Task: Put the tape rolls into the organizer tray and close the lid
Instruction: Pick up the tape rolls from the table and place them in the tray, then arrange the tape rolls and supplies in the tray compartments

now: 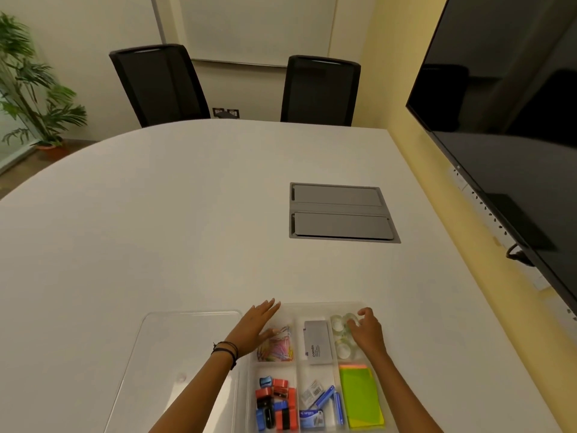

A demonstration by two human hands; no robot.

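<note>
A clear plastic organizer tray (318,306) with several compartments lies at the near edge of the white table. Several clear tape rolls (340,337) sit in its far right compartment. My right hand (367,332) hovers over that compartment with curled fingers touching the rolls; whether it grips one I cannot tell. My left hand (256,329) rests flat with fingers apart on the tray's far left corner, above the coloured paper clips (278,346). The clear lid (175,354) lies flat on the table to the left of the tray, apart from it.
Other compartments hold a grey box (318,342), red and blue sharpeners (276,401), staple boxes (321,401) and green sticky notes (360,396). A grey cable hatch (342,212) is set into the table. Two black chairs (162,84) stand beyond. A black screen (512,120) hangs at right.
</note>
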